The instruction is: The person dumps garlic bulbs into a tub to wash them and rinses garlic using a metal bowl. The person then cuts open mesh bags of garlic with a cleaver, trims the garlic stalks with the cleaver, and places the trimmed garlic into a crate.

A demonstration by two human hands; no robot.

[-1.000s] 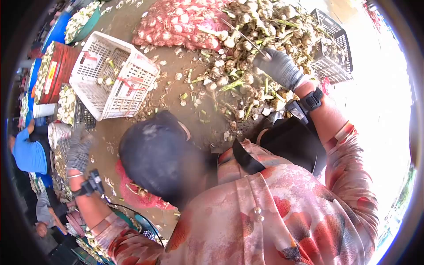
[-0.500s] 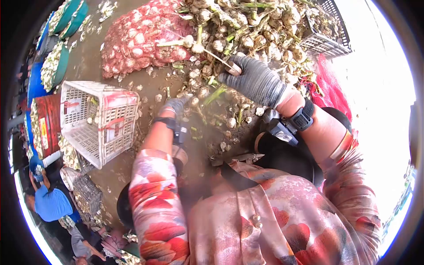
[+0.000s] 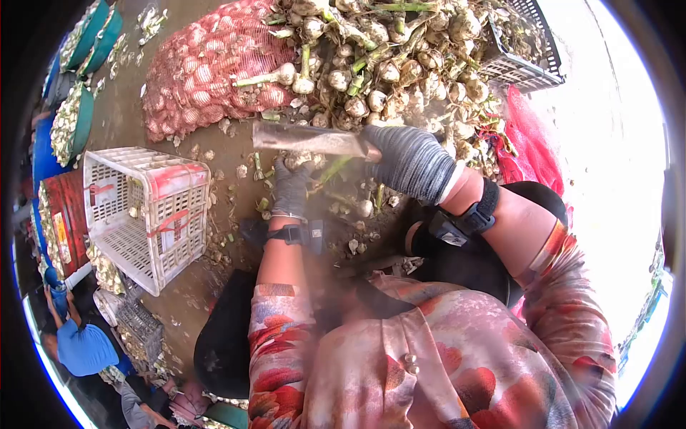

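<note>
My right hand (image 3: 413,159), in a grey knit glove, is closed around the handle of a knife (image 3: 304,139). Its broad, stained blade points left and lies flat across the view. Just below the blade, my gloved left hand (image 3: 291,189) has its fingers around a garlic bulb (image 3: 301,159), partly hidden by the knife. A blurred green stem (image 3: 334,169) slants up to the right beside that hand. Ahead of both hands rises a heap of garlic (image 3: 389,71) with stalks and roots on.
A red mesh sack (image 3: 207,75) full of garlic lies at the upper left. To the left a white plastic crate (image 3: 182,222) rests on its side. A black crate (image 3: 525,71) stands at the upper right, near pink netting (image 3: 532,143). A person in blue (image 3: 84,347) is farther off.
The knife has turned from edge-on to showing its broad side, and my right hand has shifted slightly left and down. My left hand has come nearer below the blade, its fingers pointing up.
</note>
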